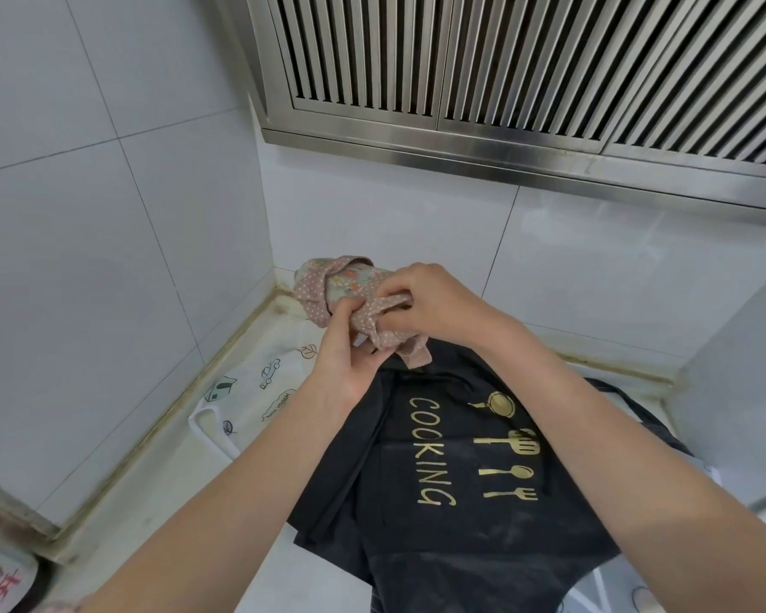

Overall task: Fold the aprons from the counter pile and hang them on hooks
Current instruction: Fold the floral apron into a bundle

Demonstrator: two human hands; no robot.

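Hands on pink apron [350, 289], held bunched above the counter [248, 537] pile.
We see left hand [346, 351] gripping the dotted fabric from below, right hand [430, 303] pinching a strap on top. Black apron [461, 515] lies flat beneath; white apron [257, 391] sits partly under it, by the wall [85, 258].

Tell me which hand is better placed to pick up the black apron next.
Probably the left hand: it sits lower, closer to the black apron. The right hand is higher, with its fingers on the pink bundle, which both hands hold.
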